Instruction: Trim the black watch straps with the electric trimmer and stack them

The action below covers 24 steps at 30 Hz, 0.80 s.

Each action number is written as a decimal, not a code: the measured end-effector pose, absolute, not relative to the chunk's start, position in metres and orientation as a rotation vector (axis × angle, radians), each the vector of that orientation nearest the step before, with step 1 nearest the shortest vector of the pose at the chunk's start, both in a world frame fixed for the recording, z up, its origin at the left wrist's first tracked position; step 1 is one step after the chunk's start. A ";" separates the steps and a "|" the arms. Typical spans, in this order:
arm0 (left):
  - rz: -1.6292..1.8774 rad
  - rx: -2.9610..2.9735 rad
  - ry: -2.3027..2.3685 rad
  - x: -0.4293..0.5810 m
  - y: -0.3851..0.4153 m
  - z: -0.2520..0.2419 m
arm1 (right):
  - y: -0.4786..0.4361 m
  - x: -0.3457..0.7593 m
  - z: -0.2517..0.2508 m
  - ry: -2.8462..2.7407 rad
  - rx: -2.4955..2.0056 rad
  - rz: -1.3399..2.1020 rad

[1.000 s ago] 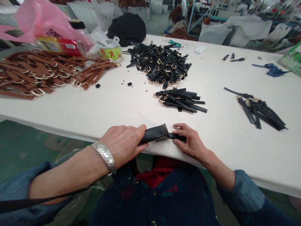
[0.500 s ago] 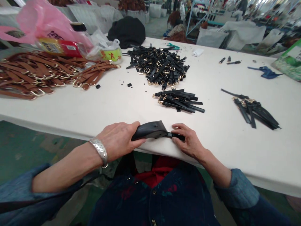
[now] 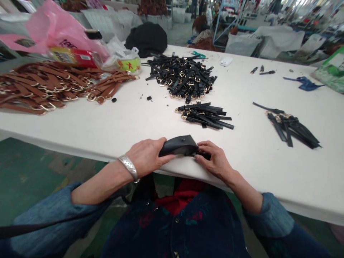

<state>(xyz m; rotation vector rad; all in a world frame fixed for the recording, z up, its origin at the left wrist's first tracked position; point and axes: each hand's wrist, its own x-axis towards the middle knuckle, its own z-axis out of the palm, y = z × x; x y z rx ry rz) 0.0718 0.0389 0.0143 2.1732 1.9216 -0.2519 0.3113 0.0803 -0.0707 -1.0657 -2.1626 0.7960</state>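
While the white table (image 3: 129,122) ends in a near edge close against the person's dark jacket (image 3: 172,222), both hands sit right over that rim, with little tabletop on their near side. Beyond them lies a bare strip of surface, then wider open stretches to the left and right.

The left hand (image 3: 146,156) reaches in from the left, back upward, its fingers closed over the far side of a black tool (image 3: 177,145) and its thumb along the near side. The tool points right, slightly raised, its broad head at a black strap (image 3: 206,156). The right hand (image 3: 215,159) comes in from the right, wrist low, fingers curled, with the strap between them and the thumb just above the near edge; whether its fingertips touch the tool's head, I cannot tell.

Past the open strip, a small bundle of black straps (image 3: 205,116) lies ahead of the hands, and another loose bunch (image 3: 294,127) rests farther right. Behind these come a large buckled heap (image 3: 185,77), a brown strap pile (image 3: 40,84) at left and a blue cloth (image 3: 306,84) at right. Toward the far edge sits a dark rounded bundle (image 3: 147,38).
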 end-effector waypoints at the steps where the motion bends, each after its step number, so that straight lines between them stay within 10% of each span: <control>1: -0.242 2.165 1.947 0.063 0.038 0.014 | 0.080 0.310 -0.071 -2.162 -1.074 0.792; 11: -0.252 2.068 1.975 0.033 0.017 0.027 | 0.070 0.304 -0.063 -2.408 -1.070 0.400; 24: -0.369 2.101 1.884 0.053 0.009 0.020 | 0.068 0.308 -0.064 -2.320 -0.901 0.682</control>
